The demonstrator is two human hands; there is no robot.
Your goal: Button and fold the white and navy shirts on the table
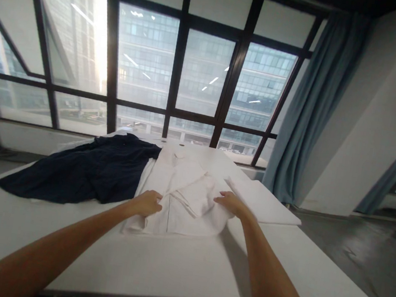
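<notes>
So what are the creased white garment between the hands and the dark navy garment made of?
Creased white garment: probably thin woven cloth with a matt finish, judging by its soft folds; fibre unclear. Dark navy garment: likely matt cloth too, since it drapes in wrinkles without shine.

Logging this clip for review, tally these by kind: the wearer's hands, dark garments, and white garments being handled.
Hands: 2, left hand and right hand
Dark garments: 1, navy garment
White garments being handled: 1, white garment
Total: 4

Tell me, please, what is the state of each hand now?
Left hand: closed, holding the white garment.
Right hand: on the garment; grip cannot be told.
</notes>
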